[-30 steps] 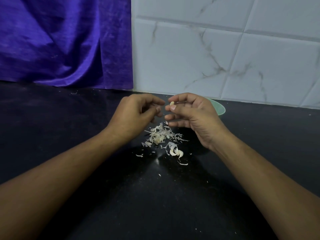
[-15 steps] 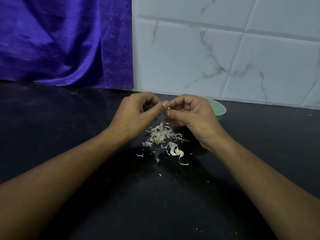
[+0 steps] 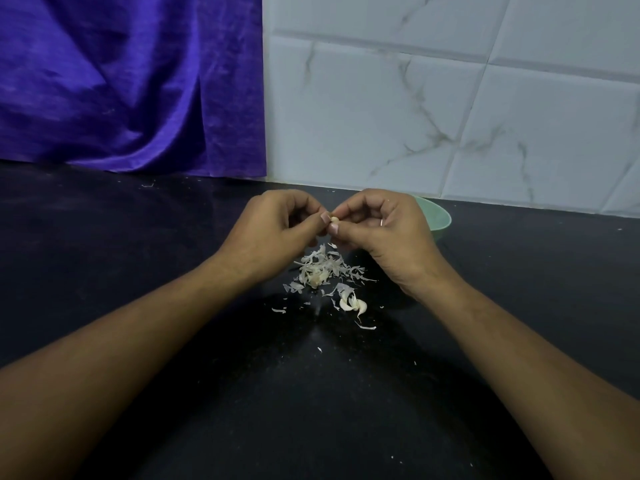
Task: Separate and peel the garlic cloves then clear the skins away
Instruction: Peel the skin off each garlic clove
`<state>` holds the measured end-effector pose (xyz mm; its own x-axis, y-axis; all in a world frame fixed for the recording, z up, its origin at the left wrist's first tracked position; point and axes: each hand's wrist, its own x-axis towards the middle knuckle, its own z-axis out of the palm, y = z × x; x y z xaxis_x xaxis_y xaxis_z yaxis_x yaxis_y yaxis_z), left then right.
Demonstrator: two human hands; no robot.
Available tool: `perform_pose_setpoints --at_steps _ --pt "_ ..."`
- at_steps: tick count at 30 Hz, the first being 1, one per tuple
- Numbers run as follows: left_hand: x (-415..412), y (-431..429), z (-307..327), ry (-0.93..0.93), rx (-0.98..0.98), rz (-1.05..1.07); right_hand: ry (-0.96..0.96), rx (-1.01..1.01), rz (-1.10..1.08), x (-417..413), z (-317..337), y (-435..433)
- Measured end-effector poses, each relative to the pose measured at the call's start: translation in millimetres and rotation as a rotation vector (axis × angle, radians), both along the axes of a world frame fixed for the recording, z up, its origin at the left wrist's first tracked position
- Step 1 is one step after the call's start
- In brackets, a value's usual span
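Because both hands work directly above the heap of skins (image 3: 322, 268), whatever flakes off the garlic clove (image 3: 334, 220) drops onto one spot of the black countertop (image 3: 138, 271) rather than scattering. The left hand (image 3: 277, 230) has its fingers curled in and pinches one end of the clove between thumb and forefinger. The right hand (image 3: 384, 230), curled the same way, pinches the other end, so the clove hangs in the air between the two thumbnails, likely so a nail can lift the skin. Two loose cloves (image 3: 353, 303), apparently unpeeled, lie just beside the heap on its near side, within easy reach. A green bowl (image 3: 440, 216) stands behind the right hand, half hidden, probably for peeled cloves; its contents cannot be seen
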<state>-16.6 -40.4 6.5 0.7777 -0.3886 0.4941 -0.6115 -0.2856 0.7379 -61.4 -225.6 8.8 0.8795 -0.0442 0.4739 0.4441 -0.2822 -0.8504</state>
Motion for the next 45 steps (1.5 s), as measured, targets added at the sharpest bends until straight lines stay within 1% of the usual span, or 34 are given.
perform_pose_setpoints --at_steps 6,9,15,18,23,30,36,40,45 --pt "-0.3 -0.2 0.6 0.042 0.002 -0.029 -0.027 -0.040 -0.018 0.5 0.4 -0.4" --pt "0.0 -0.8 1.1 0.090 -0.031 -0.046 -0.019 -0.056 -0.008 0.0 1.0 -0.4" --pt "0.7 -0.2 1.5 0.117 -0.069 -0.059 -0.019 -0.026 -0.010 -0.9 3.4 -2.8" --pt "-0.6 -0.7 1.4 0.102 -0.066 -0.053 -0.021 -0.068 -0.033 -0.5 2.3 -1.7" --pt "-0.1 0.4 0.5 0.020 -0.052 -0.021 -0.016 -0.059 0.000 -1.6 2.2 1.6" --pt "1.4 -0.4 1.1 0.007 -0.060 -0.004 0.046 0.081 0.085 -3.3 2.4 3.4" --pt "2.2 -0.1 0.2 0.058 -0.091 -0.003 0.104 0.201 0.105 -5.7 5.7 3.9" --pt "0.8 -0.1 0.6 0.099 -0.117 -0.054 0.092 0.139 0.082 -5.6 5.0 4.2" --pt "0.7 0.5 1.2 0.082 -0.118 -0.080 0.067 0.097 0.063 -4.6 3.3 2.7"
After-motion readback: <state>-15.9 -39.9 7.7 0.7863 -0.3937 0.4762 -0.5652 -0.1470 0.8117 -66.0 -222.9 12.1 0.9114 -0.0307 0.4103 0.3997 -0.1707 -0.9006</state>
